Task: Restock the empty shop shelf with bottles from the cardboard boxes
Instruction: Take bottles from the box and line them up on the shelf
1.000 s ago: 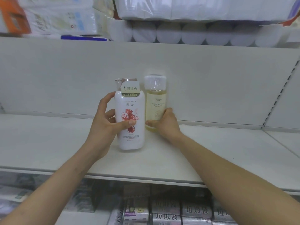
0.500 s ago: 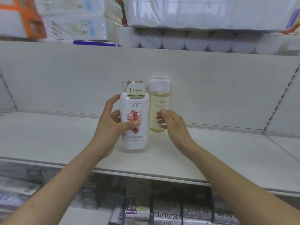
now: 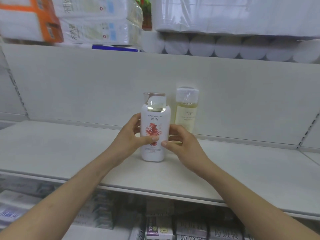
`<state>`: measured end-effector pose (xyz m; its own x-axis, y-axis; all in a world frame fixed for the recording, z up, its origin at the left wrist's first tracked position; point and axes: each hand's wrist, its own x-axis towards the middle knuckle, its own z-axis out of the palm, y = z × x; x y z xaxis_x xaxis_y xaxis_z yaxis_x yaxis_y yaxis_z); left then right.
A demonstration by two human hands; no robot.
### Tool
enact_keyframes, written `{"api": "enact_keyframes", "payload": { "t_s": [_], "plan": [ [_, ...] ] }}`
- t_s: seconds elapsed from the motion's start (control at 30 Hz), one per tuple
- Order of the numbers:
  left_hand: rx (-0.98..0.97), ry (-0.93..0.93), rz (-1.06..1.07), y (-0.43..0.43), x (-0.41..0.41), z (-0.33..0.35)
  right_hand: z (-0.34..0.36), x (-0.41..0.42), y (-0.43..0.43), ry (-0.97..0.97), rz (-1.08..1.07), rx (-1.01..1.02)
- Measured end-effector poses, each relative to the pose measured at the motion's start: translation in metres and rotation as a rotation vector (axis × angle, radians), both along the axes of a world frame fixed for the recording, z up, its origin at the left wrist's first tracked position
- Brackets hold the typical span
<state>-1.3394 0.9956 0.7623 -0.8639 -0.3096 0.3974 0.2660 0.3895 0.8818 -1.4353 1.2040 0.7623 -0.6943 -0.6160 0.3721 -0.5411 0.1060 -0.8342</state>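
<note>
A white pump bottle [image 3: 154, 123] with a red flower print stands upright on the pale shop shelf [image 3: 69, 149]. My left hand [image 3: 129, 137] grips its left side, thumb across the front label. My right hand [image 3: 180, 144] holds its right side, thumb on the front and fingers curled behind. A clear bottle of yellow liquid [image 3: 186, 111] with a wrapped white cap stands upright against the back panel, just right of and behind the white one. No hand touches it. No cardboard box is in view.
Wrapped toilet paper rolls [image 3: 225, 47] and tissue packs [image 3: 97, 21] fill the shelf above. Packaged goods [image 3: 190, 229] sit on the shelf below. A perforated upright [image 3: 310, 129] marks the bay's right end. Bare shelf board stretches left and right of the bottles.
My right hand left the yellow bottle and moved left onto the white bottle. The white bottle turned a little, its neck tag now facing away. The view shifted down and left.
</note>
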Motion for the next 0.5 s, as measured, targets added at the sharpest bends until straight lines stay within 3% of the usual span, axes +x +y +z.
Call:
{"api": "enact_keyframes", "payload": {
  "t_s": [0.17,0.33,0.5],
  "plan": [
    [-0.120,-0.104,-0.005,-0.009,0.001,-0.002,-0.004,-0.010,0.014,0.003,-0.041,0.038],
    [-0.121,-0.085,-0.010,-0.009,-0.003,0.002,-0.007,-0.015,0.016,0.047,-0.157,0.021],
    [-0.145,-0.041,0.009,-0.008,-0.001,-0.002,-0.013,-0.021,0.020,0.208,-0.257,0.102]
  ]
}}
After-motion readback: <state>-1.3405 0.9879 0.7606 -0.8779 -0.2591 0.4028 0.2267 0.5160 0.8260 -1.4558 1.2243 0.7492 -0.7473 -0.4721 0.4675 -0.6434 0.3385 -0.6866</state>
